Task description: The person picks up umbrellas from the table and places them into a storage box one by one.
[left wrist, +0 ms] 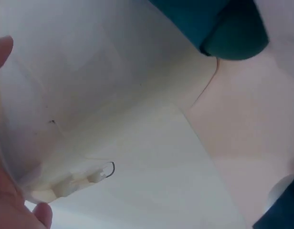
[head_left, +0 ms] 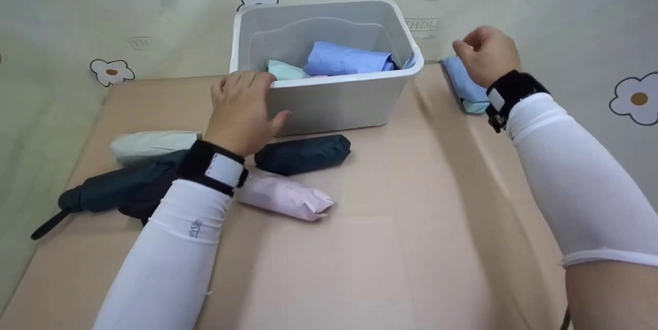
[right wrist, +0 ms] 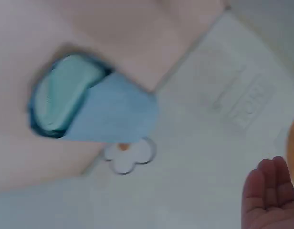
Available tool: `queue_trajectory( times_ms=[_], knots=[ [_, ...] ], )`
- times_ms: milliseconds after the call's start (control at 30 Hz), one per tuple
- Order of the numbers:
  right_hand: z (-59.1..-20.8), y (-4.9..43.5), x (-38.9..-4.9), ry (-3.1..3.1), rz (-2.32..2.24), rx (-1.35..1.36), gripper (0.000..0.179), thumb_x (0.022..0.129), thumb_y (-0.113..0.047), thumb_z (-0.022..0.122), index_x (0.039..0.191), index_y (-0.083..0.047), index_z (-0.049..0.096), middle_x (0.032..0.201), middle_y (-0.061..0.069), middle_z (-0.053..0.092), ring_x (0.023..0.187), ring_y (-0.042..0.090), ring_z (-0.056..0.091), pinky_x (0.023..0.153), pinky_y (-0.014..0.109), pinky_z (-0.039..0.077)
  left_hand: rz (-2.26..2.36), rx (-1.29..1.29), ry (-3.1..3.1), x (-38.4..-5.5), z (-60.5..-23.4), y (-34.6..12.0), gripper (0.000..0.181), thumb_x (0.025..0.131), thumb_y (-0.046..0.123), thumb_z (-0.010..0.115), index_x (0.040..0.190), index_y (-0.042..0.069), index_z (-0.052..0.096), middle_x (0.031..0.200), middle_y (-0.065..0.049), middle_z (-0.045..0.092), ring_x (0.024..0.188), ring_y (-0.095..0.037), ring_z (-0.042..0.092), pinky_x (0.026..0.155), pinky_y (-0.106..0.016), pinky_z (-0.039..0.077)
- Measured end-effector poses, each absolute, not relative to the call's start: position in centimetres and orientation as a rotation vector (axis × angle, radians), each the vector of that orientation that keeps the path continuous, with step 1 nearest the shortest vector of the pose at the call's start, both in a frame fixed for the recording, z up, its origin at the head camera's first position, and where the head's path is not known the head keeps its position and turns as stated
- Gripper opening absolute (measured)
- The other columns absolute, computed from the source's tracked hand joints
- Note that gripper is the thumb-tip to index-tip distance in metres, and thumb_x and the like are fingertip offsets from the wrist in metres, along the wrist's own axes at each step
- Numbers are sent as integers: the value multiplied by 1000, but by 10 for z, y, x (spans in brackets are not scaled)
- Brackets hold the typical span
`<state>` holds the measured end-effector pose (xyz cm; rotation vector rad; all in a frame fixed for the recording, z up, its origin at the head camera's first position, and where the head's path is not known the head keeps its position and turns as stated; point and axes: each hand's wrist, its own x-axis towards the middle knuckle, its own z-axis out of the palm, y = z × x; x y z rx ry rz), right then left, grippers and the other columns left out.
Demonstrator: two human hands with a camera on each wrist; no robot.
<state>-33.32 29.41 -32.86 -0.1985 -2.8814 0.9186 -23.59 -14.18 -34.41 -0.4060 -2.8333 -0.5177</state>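
A light grey plastic bin [head_left: 334, 106] stands at the back of the table. My left hand [head_left: 241, 109] grips its near left rim, fingers over the edge and thumb outside. Inside the bin lie a folded blue umbrella [head_left: 347, 59] and a mint green one [head_left: 286, 70]. My right hand [head_left: 491, 55] holds nothing and hovers by a folded light blue umbrella [head_left: 465, 83] at the table's back right edge. The right wrist view shows that umbrella [right wrist: 113, 109] with a mint end, apart from the fingers [right wrist: 271, 183].
In front of the bin lie a dark navy umbrella [head_left: 303, 154] and a pale pink one [head_left: 285, 196]. Farther left are a pale green umbrella [head_left: 154, 146] and a dark one with a wrist strap [head_left: 108, 188]. A flower-patterned curtain [head_left: 570, 16] hangs behind the table.
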Motion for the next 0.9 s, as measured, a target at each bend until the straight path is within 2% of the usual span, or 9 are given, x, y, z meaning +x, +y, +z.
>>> queue_trajectory(
  times_ms=[67, 167, 267, 433, 567, 733, 900],
  knots=[
    [-345, 313, -340, -3015, 832, -260, 69, 106, -54, 48, 154, -3, 46, 153, 22, 52, 136, 39, 53, 113, 53, 46, -489, -386, -2822, -241, -343, -138, 51, 96, 36, 74, 134, 5, 59, 134, -15, 64, 137, -38, 49, 120, -63, 21],
    [-371, 334, -347, -3154, 710, -276, 83, 105, -52, 50, 163, 1, 26, 165, 31, 34, 151, 49, 37, 123, 62, 31, -453, -384, -2779, -246, -343, -134, 35, 99, 29, 70, 122, 3, 64, 124, -16, 71, 125, -39, 56, 119, -59, 25],
    [-390, 343, -352, -3238, 640, -296, 87, 105, -47, 54, 165, 4, 17, 165, 35, 29, 151, 53, 33, 124, 64, 29, -431, -393, -2742, -251, -343, -131, 25, 100, 24, 69, 113, 2, 67, 117, -17, 74, 115, -39, 59, 117, -54, 30],
    [-406, 341, -353, -3260, 632, -329, 82, 97, -25, 60, 163, -1, 18, 150, 42, 44, 131, 53, 50, 115, 64, 39, -424, -381, -2731, -253, -341, -132, 21, 100, 22, 69, 108, 3, 68, 114, -17, 75, 109, -40, 59, 115, -52, 32],
    [-407, 342, -348, -3270, 613, -332, 83, 92, -17, 58, 162, -2, 15, 139, 43, 50, 116, 49, 53, 107, 64, 43, -434, -383, -2735, -254, -341, -130, 21, 100, 23, 69, 108, 3, 68, 114, -16, 75, 110, -39, 60, 115, -52, 32],
    [-388, 339, -343, -3251, 680, -294, 84, 94, -16, 56, 165, -7, 13, 151, 42, 43, 128, 51, 50, 113, 65, 39, -438, -380, -2751, -255, -341, -129, 21, 101, 23, 67, 108, 3, 68, 112, -15, 75, 110, -38, 60, 114, -52, 32],
    [-341, 313, -336, -3087, 933, -308, 81, 100, -22, 50, 169, -17, 6, 165, 34, 32, 139, 49, 47, 115, 63, 42, -423, -364, -2753, -256, -343, -131, 21, 101, 24, 68, 108, 3, 68, 111, -15, 75, 110, -38, 60, 114, -52, 33]
  ],
)
